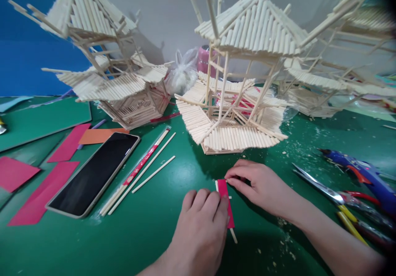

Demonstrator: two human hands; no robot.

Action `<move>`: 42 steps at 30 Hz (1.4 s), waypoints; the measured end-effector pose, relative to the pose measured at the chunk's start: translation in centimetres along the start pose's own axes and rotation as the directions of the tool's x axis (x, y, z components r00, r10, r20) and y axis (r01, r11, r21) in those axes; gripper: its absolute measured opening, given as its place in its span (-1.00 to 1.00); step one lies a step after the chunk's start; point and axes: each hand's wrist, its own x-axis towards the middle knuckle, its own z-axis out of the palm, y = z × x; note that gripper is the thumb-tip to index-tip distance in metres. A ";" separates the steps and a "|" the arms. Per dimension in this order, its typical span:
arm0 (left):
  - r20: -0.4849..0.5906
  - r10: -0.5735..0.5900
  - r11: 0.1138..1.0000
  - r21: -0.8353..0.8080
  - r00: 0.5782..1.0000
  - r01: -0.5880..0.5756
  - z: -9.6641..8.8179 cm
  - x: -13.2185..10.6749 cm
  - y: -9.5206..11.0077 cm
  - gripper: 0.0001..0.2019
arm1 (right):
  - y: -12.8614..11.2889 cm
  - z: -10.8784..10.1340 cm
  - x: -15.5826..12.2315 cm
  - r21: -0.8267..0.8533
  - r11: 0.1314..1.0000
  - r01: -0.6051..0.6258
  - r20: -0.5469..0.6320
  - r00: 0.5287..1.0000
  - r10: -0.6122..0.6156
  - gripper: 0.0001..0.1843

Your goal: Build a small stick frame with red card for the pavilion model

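Observation:
A narrow red paper strip lies on the green mat with a thin wooden stick under it. My left hand presses on the strip's left side with its fingers curled down onto it. At the strip's top end, my right hand pinches the paper with thumb and fingertips. Just beyond the hands stands a stick-built pavilion model.
A phone lies at left beside wrapped chopsticks, loose sticks and red paper pieces. Two more stick models stand at the back. A blue glue gun and scissors lie at right among wood crumbs.

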 end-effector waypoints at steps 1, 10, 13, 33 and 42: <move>-0.004 0.007 1.000 0.000 1.000 -0.007 0.0 0.0 0.0 -0.66 | 0.0 0.0 0.0 0.001 1.000 0.000 0.000 1.000 0.000 -0.83; -0.033 0.022 1.000 -0.015 0.999 -0.022 0.3 0.2 0.0 -0.66 | -0.3 -0.2 -0.2 0.007 1.000 -0.012 0.004 1.000 0.012 -0.83; -0.035 0.017 1.000 -0.015 0.999 -0.017 0.3 0.2 0.0 -0.66 | -0.3 -0.2 -0.2 0.018 1.000 -0.018 -0.008 1.000 0.018 -0.84; -0.069 0.006 0.999 -0.048 0.998 -0.009 0.4 0.0 -0.4 -0.66 | 0.3 -0.1 -0.3 0.043 0.997 0.071 -0.010 0.997 -0.070 -0.71; -0.069 0.002 0.999 -0.054 0.998 -0.006 0.4 0.1 -0.4 -0.68 | 0.4 -0.1 -0.4 0.047 0.997 0.061 -0.007 0.998 -0.060 -0.71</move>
